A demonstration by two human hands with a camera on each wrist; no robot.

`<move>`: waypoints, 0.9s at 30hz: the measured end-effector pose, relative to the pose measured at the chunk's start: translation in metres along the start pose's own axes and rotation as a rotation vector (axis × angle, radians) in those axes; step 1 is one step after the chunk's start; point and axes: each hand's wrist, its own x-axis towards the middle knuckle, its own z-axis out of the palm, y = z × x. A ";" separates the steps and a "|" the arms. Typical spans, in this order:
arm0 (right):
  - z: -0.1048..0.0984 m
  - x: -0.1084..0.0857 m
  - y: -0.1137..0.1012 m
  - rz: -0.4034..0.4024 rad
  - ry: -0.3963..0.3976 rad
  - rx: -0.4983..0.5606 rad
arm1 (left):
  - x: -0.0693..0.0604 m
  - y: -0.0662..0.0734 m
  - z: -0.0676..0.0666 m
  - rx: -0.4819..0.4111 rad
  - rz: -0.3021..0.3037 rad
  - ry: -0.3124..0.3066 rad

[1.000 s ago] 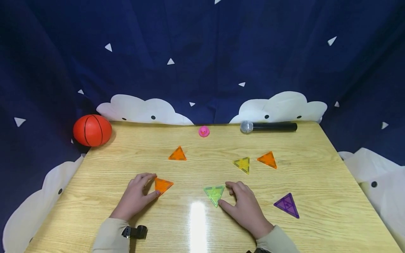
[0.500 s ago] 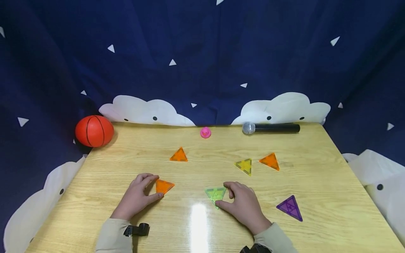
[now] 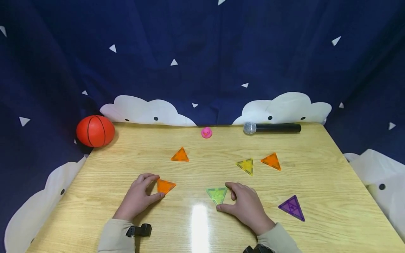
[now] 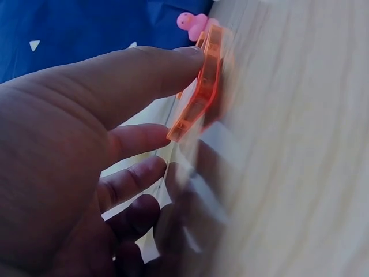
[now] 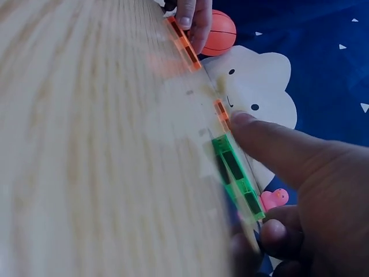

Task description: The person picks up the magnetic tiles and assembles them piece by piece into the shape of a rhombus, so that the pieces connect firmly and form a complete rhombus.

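My left hand (image 3: 137, 195) pinches an orange triangular magnetic tile (image 3: 165, 186) by its left side. In the left wrist view, the thumb lies along one edge of that tile (image 4: 199, 95) and a fingertip meets its near corner. To the right, my right hand (image 3: 246, 203) holds a light green triangular magnetic tile (image 3: 217, 194) between thumb and index finger, at its lower tip and upper right corner. The right wrist view shows the green tile (image 5: 237, 178) edge-on, low over the wood; whether it touches the table cannot be told.
Farther back lie an orange tile (image 3: 180, 155), a yellow tile (image 3: 246, 166) and another orange tile (image 3: 272, 161). A purple tile (image 3: 293, 208) is at right. Along the back edge are a red ball (image 3: 95, 131), a pink toy duck (image 3: 206, 132) and a microphone (image 3: 275, 128).
The right index finger has come in onto the green tile's upper corner, and the thumb has shifted to its lower tip. The left thumb has slid slightly right along the orange tile.
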 end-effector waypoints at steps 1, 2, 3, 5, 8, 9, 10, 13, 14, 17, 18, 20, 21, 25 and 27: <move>-0.001 0.000 0.000 -0.001 -0.003 -0.005 | 0.000 0.001 0.000 0.000 -0.003 -0.004; -0.002 -0.001 0.000 -0.003 -0.006 -0.010 | 0.000 0.002 -0.001 0.000 -0.006 -0.007; -0.002 -0.001 0.000 -0.005 -0.009 -0.015 | 0.000 0.003 -0.001 -0.001 -0.009 -0.009; -0.003 -0.001 -0.001 -0.005 -0.013 -0.020 | 0.000 0.005 -0.002 -0.004 -0.013 -0.009; -0.005 -0.002 -0.001 -0.002 -0.019 -0.012 | 0.001 0.007 -0.002 -0.006 -0.019 -0.010; -0.005 -0.002 -0.001 -0.002 -0.020 -0.011 | 0.001 0.007 -0.002 -0.006 -0.021 -0.009; -0.005 -0.002 -0.001 -0.001 -0.019 -0.011 | 0.002 0.008 -0.002 -0.007 -0.022 -0.007; -0.005 -0.001 -0.001 -0.001 -0.015 -0.007 | 0.002 0.008 -0.002 -0.008 -0.027 -0.002; -0.005 -0.001 -0.001 0.000 -0.014 -0.008 | 0.001 0.008 -0.002 -0.008 -0.027 0.001; -0.004 -0.001 -0.001 0.006 -0.009 -0.002 | 0.000 0.008 -0.001 -0.015 -0.021 0.013; -0.004 -0.001 -0.001 0.006 -0.006 0.003 | 0.000 0.008 -0.001 -0.020 -0.015 0.019; -0.003 -0.002 -0.001 0.005 0.000 0.015 | 0.000 0.009 0.000 -0.026 0.002 0.036; -0.003 -0.002 -0.001 0.003 0.005 0.023 | 0.000 0.009 0.001 -0.031 0.013 0.045; -0.002 -0.004 -0.001 -0.001 0.016 0.047 | 0.002 0.009 0.005 -0.060 0.026 0.042; -0.001 -0.005 -0.001 0.002 0.017 0.057 | 0.003 0.009 0.008 -0.077 0.015 0.028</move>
